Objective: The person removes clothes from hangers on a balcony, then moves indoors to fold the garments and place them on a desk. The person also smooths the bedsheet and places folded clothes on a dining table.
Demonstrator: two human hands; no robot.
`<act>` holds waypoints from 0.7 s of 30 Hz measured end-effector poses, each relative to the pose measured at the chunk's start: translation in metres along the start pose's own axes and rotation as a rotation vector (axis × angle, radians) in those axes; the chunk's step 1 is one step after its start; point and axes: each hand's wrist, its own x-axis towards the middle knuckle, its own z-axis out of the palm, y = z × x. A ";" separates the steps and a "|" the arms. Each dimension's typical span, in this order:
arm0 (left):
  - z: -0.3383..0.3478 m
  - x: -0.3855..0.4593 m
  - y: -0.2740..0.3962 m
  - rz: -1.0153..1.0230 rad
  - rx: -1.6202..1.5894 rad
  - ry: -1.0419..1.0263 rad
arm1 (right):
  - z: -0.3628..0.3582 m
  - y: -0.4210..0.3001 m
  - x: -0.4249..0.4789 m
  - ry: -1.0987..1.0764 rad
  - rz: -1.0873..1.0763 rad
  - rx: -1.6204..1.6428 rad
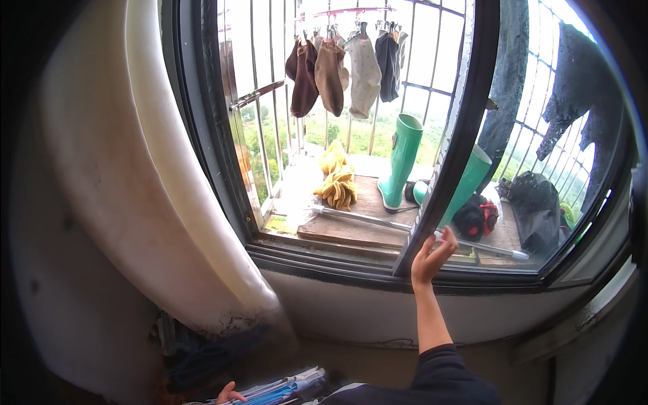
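Note:
My right hand (433, 257) is raised at the dark frame (445, 167) of a sliding window, near its lower end, with the fingers bent and slightly apart; whether it presses on the frame I cannot tell. At the bottom edge, my left hand (231, 394) lies on a bundle of blue and white clothes hangers (283, 389) and holds it; part of that hand is hidden. Beyond the open part of the window, several socks (330, 76) in brown, tan, pale and dark grey hang from clips on a pink hanger (349, 10).
Outside, a metal grille (430, 91) encloses a ledge with a wooden board (349, 228). On it are yellow gloves (338, 187), a green rubber boot (402, 157) and a metal pole (364, 218). Another green boot (468, 177) and a black bag (534, 212) show through the glass. A pale wall (167, 167) curves at left.

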 end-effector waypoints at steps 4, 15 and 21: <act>0.001 0.012 -0.001 -0.128 -0.076 0.015 | 0.016 -0.002 -0.018 -0.031 -0.067 -0.006; 0.016 0.029 0.010 -0.328 -0.234 0.007 | 0.048 -0.070 -0.049 -0.092 0.041 0.033; 0.022 0.027 0.005 -0.296 -0.232 -0.002 | 0.062 -0.103 -0.074 -0.453 -0.152 0.226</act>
